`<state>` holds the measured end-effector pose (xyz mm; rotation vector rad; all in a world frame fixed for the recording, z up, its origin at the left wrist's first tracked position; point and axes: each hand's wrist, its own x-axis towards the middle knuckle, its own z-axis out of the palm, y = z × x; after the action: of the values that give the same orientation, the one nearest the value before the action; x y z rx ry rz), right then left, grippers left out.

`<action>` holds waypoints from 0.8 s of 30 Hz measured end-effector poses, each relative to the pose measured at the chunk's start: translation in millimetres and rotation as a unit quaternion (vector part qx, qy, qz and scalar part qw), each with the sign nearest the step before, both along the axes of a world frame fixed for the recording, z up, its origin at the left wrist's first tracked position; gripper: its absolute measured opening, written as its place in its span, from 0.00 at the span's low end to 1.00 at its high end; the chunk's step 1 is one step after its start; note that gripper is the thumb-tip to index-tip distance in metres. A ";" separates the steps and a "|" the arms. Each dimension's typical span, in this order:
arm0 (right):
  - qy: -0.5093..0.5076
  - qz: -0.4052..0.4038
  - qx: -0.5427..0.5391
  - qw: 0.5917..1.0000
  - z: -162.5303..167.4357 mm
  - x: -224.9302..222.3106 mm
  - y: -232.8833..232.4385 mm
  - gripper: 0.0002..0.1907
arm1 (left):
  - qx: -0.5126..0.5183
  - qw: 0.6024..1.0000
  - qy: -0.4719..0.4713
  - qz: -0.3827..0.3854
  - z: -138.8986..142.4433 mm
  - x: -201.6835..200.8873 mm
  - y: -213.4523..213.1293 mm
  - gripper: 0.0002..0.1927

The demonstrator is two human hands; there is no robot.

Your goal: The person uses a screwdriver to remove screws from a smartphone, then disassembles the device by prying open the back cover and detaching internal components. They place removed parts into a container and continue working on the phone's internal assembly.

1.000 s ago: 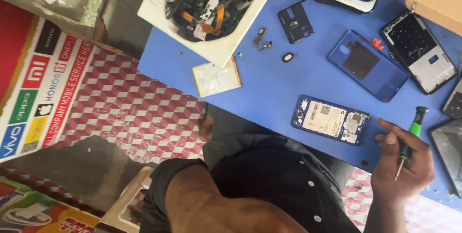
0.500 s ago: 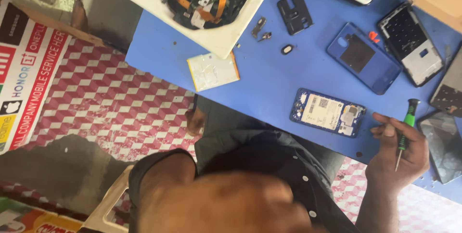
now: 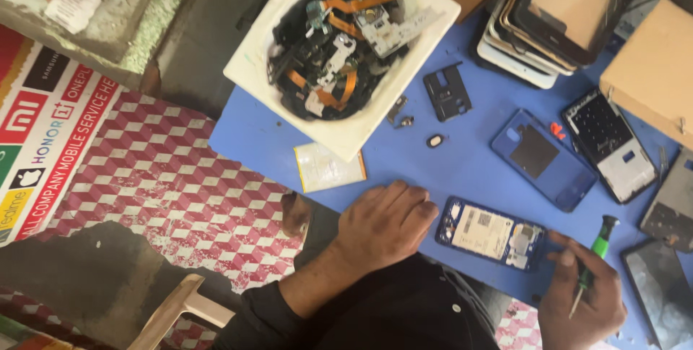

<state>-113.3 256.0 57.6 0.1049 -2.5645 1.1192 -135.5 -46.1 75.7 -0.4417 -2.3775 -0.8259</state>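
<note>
The right hand (image 3: 581,299) is closed around a green-handled screwdriver (image 3: 593,262), just right of the opened blue phone (image 3: 492,233). The left hand (image 3: 384,223) rests loosely curled, holding nothing, at the phone's other end. Beyond it, a white tray (image 3: 253,68) holds what look like orange flex cables and black parts.

**Dark shirt, bare hands**

The person is wearing a black shirt (image 3: 404,314) with small pale round buttons down the front. A long dark sleeve (image 3: 253,314) is covering the left arm, its end sitting above the wrist. The left hand (image 3: 382,223) and right hand (image 3: 581,296) are showing bare, without gloves.
</note>
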 end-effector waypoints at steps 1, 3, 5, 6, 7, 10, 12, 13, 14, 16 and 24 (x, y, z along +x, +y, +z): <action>-0.010 -0.007 -0.003 1.000 0.3 -1.1 1.6 0.06 | -0.002 1.000 -0.010 0.001 -3.0 -2.3 0.2 0.12; -0.025 -0.018 -0.008 0.999 -4.0 -4.2 6.5 0.07 | -0.008 1.000 -0.021 0.005 -6.3 -5.5 1.3 0.13; -0.026 -0.015 -0.016 0.999 -13.0 -7.3 15.2 0.09 | -0.015 1.000 -0.023 0.008 -6.7 -8.5 2.1 0.13; -0.023 -0.007 -0.023 0.999 -19.0 -8.8 20.8 0.10 | -0.017 0.999 -0.031 0.006 -6.5 -10.4 2.7 0.13; -0.014 0.014 -0.033 0.999 -25.5 -11.4 27.8 0.10 | -0.018 0.999 -0.040 0.003 -6.0 -12.0 3.6 0.14; -0.078 0.051 -0.019 0.995 -40.6 -24.5 56.2 0.10 | -0.019 0.998 -0.055 -0.001 -3.9 -16.1 4.4 0.16; -0.097 0.057 -0.015 0.994 -50.5 -25.7 65.5 0.10 | -0.020 0.998 -0.060 -0.001 -4.1 -16.9 4.9 0.16; -0.078 0.053 -0.024 0.995 -54.4 -24.4 66.2 0.09 | -0.021 0.998 -0.061 0.000 -4.7 -17.5 5.4 0.16; -0.066 0.048 -0.028 0.996 -56.6 -22.0 64.8 0.09 | -0.022 0.998 -0.061 0.001 -5.4 -18.1 6.0 0.16; -0.049 0.033 -0.034 0.998 -55.8 -18.0 57.3 0.07 | -0.019 0.998 -0.063 -0.004 -5.1 -18.6 6.9 0.16; -0.034 -0.002 0.008 0.999 -4.4 -19.4 12.9 0.06 | 0.245 0.891 -0.107 -0.366 64.0 -4.4 -24.2 0.12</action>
<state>-132.7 268.9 53.2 0.0663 -2.6335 1.1191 -140.0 -70.4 139.6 -1.0993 -2.0479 -1.8370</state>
